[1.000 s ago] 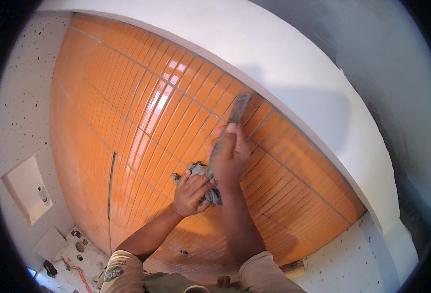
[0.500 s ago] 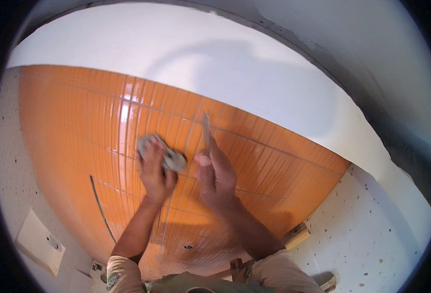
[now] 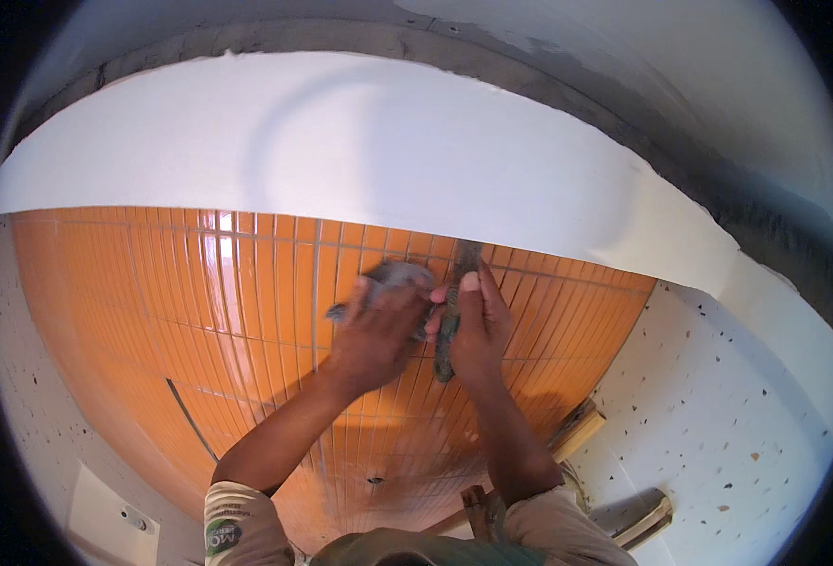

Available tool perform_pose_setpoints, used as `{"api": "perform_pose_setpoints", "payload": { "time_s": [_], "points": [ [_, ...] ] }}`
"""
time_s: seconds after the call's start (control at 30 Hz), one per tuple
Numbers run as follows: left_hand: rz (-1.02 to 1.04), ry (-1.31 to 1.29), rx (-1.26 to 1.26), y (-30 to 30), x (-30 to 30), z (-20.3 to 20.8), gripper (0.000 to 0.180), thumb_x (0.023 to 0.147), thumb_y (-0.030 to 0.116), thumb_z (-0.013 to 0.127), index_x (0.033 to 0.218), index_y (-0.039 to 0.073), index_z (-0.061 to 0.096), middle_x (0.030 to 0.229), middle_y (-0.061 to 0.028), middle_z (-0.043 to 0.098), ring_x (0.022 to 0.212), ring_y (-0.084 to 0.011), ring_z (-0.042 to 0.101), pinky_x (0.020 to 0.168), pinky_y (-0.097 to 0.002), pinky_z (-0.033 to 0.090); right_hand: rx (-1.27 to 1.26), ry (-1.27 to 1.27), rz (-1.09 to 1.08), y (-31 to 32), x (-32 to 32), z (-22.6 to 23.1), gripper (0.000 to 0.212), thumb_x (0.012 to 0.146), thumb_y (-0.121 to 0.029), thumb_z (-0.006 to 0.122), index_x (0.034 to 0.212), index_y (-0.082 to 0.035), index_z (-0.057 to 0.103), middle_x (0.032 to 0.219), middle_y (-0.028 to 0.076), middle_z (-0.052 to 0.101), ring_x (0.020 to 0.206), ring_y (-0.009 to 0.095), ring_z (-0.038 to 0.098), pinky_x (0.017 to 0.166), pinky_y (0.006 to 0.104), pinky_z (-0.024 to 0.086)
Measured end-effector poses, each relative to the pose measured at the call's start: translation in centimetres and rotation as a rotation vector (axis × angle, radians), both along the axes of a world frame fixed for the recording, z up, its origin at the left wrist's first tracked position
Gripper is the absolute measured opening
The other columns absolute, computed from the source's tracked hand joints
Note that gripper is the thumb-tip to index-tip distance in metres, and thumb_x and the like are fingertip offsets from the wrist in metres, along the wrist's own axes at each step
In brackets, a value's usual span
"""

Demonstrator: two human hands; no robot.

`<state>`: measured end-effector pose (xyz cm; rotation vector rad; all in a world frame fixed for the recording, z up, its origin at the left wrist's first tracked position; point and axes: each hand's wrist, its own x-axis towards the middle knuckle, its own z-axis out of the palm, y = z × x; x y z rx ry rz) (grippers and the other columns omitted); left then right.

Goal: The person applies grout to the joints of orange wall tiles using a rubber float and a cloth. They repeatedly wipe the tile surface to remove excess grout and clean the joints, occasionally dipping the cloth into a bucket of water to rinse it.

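My left hand (image 3: 377, 332) presses a grey rag (image 3: 395, 274) against the orange tiled wall (image 3: 275, 292), fingers spread over the cloth; part of the rag is hidden beneath the hand. Right beside it, my right hand (image 3: 478, 330) grips a putty knife (image 3: 445, 357) with a dirty, dark handle. Its narrow blade points up at the top row of tiles, by the lower edge of the white wall band. My right thumb lies along the tool. The fingertips of both hands nearly meet.
Above the tiles runs a smooth white band (image 3: 313, 141). Speckled white walls (image 3: 699, 406) flank both sides. A dark slot (image 3: 190, 415) cuts the tiles at lower left, and a small hole (image 3: 375, 480) shows low down. Wooden pieces (image 3: 578, 429) are at lower right.
My left hand has moved right with the rag. My right hand has shifted right and turned the putty knife, so its handle now shows. The view has tilted up.
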<state>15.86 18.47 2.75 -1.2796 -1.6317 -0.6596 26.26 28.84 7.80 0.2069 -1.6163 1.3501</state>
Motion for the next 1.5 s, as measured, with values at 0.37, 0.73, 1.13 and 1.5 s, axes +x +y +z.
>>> {"api": "perform_pose_setpoints", "payload": {
  "time_s": [0.37, 0.73, 1.13, 1.5],
  "points": [
    [0.023, 0.136, 0.314, 1.5, -0.7, 5.8, 0.053, 0.074, 0.008, 0.068, 0.126, 0.003, 0.057, 0.13, -0.0164, 0.057, 0.122, -0.0354, 0.053, 0.108, -0.0541, 0.03, -0.023, 0.075, -0.088, 1.6, 1.6, -0.5, 0.04, 0.105, -0.026, 0.04, 0.135, -0.001, 0.047, 0.083, 0.004, 0.056, 0.059, 0.008, 0.053, 0.051, 0.023, 0.045],
    [-0.11, 0.325, -0.143, 10.4, 4.5, 4.8, 0.046, 0.083, 0.011, 0.056, 0.128, -0.001, 0.053, 0.138, -0.0178, 0.049, 0.132, -0.0313, 0.044, 0.112, -0.0528, 0.027, 0.083, 0.187, -0.517, 6.3, 14.8, -3.4, 0.047, 0.103, -0.023, 0.041, 0.143, 0.002, 0.04, 0.089, 0.004, 0.059, 0.066, 0.009, 0.054, 0.058, 0.0243, 0.047],
    [-0.073, 0.328, -0.008, 19.3, 8.0, 6.5, 0.046, 0.088, 0.012, 0.05, 0.132, 0.002, 0.052, 0.143, -0.0127, 0.046, 0.137, -0.0276, 0.037, 0.113, -0.0601, 0.019, -0.088, 0.114, -1.132, 4.5, 28.0, -7.9, 0.044, 0.103, -0.029, 0.045, 0.135, 0.001, 0.049, 0.09, 0.01, 0.063, 0.059, 0.011, 0.057, 0.052, 0.0225, 0.045],
    [-0.765, -0.27, -0.362, 20.8, 15.3, -8.9, 0.036, 0.083, 0.009, 0.058, 0.119, 0.004, 0.059, 0.121, -0.0137, 0.059, 0.115, -0.0328, 0.056, 0.099, -0.0487, 0.042, -0.407, 0.117, -1.293, 4.4, 33.0, -14.9, 0.05, 0.102, -0.035, 0.047, 0.14, -0.002, 0.047, 0.087, 0.008, 0.059, 0.06, 0.01, 0.055, 0.051, 0.0237, 0.045]
  ]
}}
